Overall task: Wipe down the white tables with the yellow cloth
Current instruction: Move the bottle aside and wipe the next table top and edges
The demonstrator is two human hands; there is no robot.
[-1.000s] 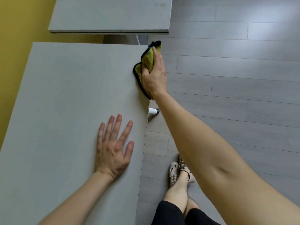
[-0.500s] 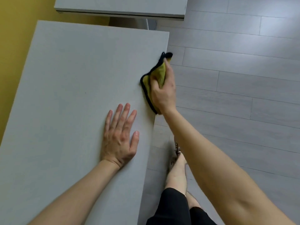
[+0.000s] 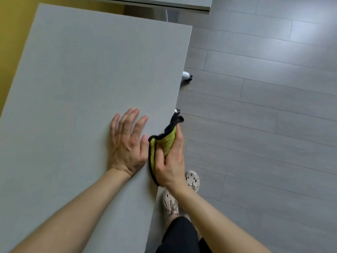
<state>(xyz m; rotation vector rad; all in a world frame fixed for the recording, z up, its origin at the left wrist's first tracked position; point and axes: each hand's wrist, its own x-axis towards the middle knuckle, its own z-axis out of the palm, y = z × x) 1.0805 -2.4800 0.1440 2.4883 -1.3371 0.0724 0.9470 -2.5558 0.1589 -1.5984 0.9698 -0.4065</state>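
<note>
A pale grey-white table (image 3: 82, 79) fills the left and middle of the head view. My left hand (image 3: 127, 143) lies flat on its top with the fingers spread, close to the right edge. The yellow cloth (image 3: 166, 141), trimmed in black, is wrapped over that right edge. My right hand (image 3: 171, 161) grips the cloth there, thumb on the top side and fingers over the edge. The cloth touches my left thumb.
A second white table (image 3: 164, 2) stands beyond the far end. A yellow wall (image 3: 12, 33) runs along the left. Grey plank floor (image 3: 264, 125) lies to the right, with a white castor foot (image 3: 187, 76) under the table. My shoes (image 3: 191, 179) stand beside the table edge.
My right hand has slid the cloth along the table's right edge toward me, from near the far corner to beside my left hand. The left hand stayed flat on the top.
</note>
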